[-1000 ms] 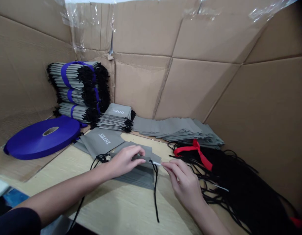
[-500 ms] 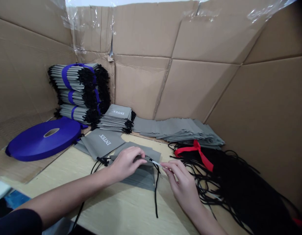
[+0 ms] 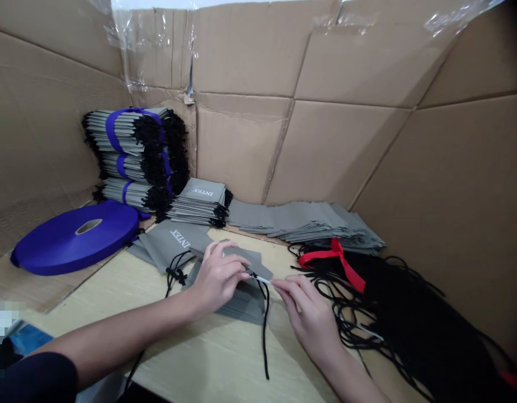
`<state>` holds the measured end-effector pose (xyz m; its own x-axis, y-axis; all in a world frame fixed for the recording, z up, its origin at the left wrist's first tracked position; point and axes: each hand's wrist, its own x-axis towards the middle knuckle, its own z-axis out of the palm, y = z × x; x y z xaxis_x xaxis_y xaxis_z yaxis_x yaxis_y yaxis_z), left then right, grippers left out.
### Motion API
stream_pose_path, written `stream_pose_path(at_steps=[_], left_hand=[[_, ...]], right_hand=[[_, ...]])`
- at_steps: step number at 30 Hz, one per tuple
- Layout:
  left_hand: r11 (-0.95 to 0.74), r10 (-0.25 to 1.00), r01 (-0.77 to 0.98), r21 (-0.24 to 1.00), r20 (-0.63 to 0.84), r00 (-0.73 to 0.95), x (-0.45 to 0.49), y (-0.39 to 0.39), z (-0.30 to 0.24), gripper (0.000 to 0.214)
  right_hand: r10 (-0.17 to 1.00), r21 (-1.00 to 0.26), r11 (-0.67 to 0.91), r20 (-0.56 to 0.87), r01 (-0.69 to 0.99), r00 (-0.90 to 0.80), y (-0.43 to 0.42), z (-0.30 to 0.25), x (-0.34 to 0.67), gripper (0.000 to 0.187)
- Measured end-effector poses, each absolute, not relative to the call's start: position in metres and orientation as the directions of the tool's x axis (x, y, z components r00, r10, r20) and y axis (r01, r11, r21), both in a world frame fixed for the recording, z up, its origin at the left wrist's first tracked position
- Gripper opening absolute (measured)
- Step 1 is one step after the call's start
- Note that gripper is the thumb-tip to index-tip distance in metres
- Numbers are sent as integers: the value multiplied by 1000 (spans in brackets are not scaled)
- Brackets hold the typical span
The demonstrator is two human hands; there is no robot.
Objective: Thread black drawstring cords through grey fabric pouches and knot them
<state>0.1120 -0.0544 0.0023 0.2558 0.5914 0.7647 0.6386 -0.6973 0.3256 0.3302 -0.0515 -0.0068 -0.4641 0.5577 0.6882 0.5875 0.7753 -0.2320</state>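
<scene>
Both your hands work at one grey fabric bag (image 3: 241, 305), which lies flat on the light wooden table (image 3: 200, 358) in front of you. Your left hand (image 3: 219, 278) has its fingers closed on the bag's top edge; pinch that edge firmly and press the bag flat. Your right hand (image 3: 311, 316) grips a thin white tip (image 3: 261, 278) between thumb and forefinger, just beside that edge; hold the tip level with the edge. A black cord (image 3: 264, 336) hangs down from that spot. You can read INTEX in white on a loose bag (image 3: 166, 246) and on a stack of bags (image 3: 200, 210) beyond your hands.
</scene>
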Motion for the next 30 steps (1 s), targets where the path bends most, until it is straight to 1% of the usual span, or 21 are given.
stream_pose_path(at_steps=[1, 3, 8, 10, 18, 26, 30], left_hand=[[-707, 583, 633, 313, 765, 272, 111, -54, 3, 15], [-719, 592, 609, 334, 753, 287, 110, -53, 3, 17], [-691, 690, 526, 496, 670, 275, 111, -51, 7, 21], [-681, 709, 500, 535, 654, 265, 112, -53, 10, 23], [-668, 723, 511, 541, 633, 275, 115, -59, 13, 24], [-685, 720, 449, 574, 630, 292, 113, -59, 13, 29], [-682, 729, 415, 602, 608, 315, 113, -60, 14, 31]], right_hand=[[557, -226, 775, 686, 590, -469, -52, -7, 330, 17], [545, -209, 779, 693, 592, -472, -52, -6, 330, 18], [442, -82, 793, 760, 604, -477, -55, -3, 330, 20], [416, -59, 795, 777, 604, -472, -56, -2, 330, 21], [439, -128, 812, 778, 569, -450, -59, 0, 327, 22], [433, -120, 812, 781, 572, -450, -59, 1, 329, 21], [419, -114, 829, 775, 548, -473, -58, 2, 332, 21]])
